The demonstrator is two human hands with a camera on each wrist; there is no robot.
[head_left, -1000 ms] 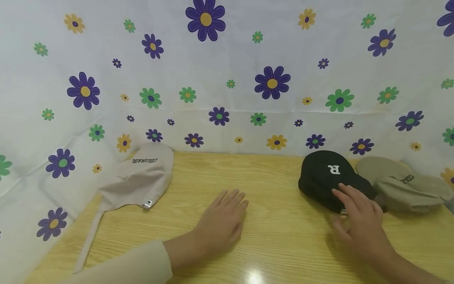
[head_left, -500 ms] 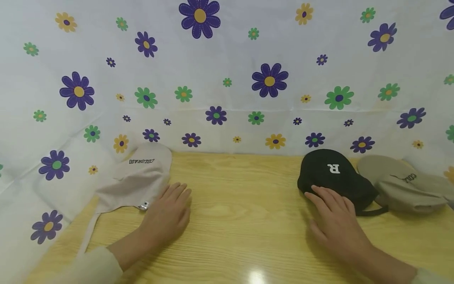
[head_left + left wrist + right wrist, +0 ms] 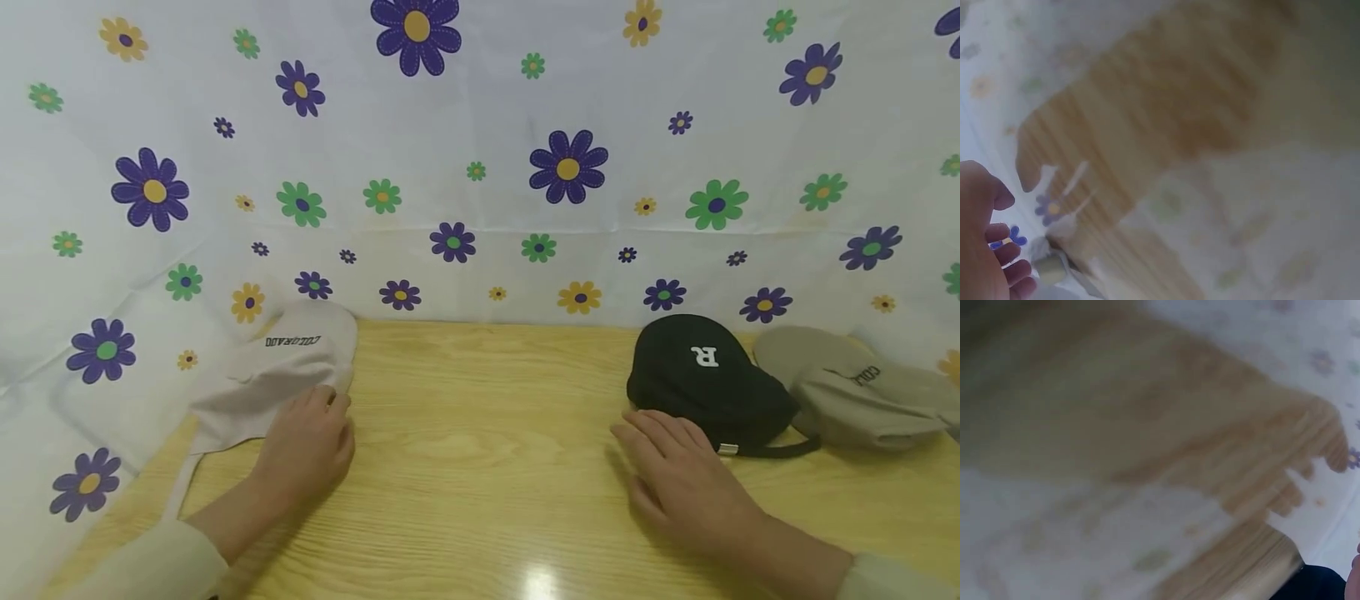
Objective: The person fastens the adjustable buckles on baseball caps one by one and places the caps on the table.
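Note:
A pale pink cap [image 3: 277, 379] with dark lettering lies at the left, its strap trailing toward the front. My left hand [image 3: 303, 446] is over its lower right edge, fingers bent; whether they touch the cloth is hidden. In the left wrist view the left hand [image 3: 982, 231] shows thumb and fingers apart, loosely bent. My right hand [image 3: 686, 487] is at the front edge of a black cap [image 3: 693, 379] with a white R, fingers relaxed and holding nothing visible. Only a sliver of the right hand [image 3: 1354, 581] shows in the right wrist view, beside the black cap [image 3: 1313, 584].
A khaki cap [image 3: 858, 396] lies right of the black one, close beside it. Both stand on a wooden table [image 3: 480, 467]. Behind and to the left hangs a white cloth [image 3: 465, 108] printed with flowers.
My left hand has moved left from mid-table to the pink cap, its fingers now bent. My right hand has drawn left and toward the front, off the black cap's right part.

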